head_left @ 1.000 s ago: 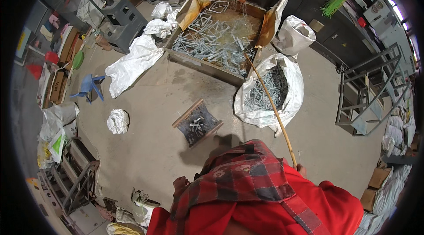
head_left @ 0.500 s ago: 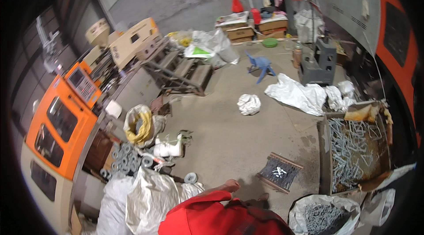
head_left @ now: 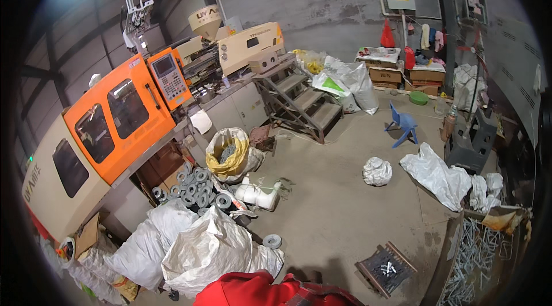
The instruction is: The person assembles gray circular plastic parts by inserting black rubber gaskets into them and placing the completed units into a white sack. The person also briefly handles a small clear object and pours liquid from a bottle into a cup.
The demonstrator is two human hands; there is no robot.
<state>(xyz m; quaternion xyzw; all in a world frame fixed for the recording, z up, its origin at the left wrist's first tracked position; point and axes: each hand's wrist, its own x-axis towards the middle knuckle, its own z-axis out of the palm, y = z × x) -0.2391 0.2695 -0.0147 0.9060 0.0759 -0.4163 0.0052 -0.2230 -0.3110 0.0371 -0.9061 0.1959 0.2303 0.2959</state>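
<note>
Head camera catches my red garment (head_left: 244, 290) at the lower edge, but neither my left grip nor my right grip is in view, so I cannot tell whether they are empty or closed round something. Just left of the garment a large white sack (head_left: 207, 254) bulges on the floor (head_left: 328, 197); if I turned carelessly, its loose skirt could snag my foot. At its far side a grey ring (head_left: 272, 241) lies flat, and treading on it could turn my ankle. To my right, apart from the garment, stands the low rack (head_left: 372, 266), with pale pieces (head_left: 388, 267) loose on its dark top; a knock could scatter them. Farther right is the bin (head_left: 447, 263) of grey strips (head_left: 474, 254), crossed so much that tugging one might drag out others. Beyond, a crumpled white bundle (head_left: 376, 171) and a flattened white sack (head_left: 438, 175) could slide underfoot. Farther still, the blue chair (head_left: 402, 124) stands well apart from me
</note>
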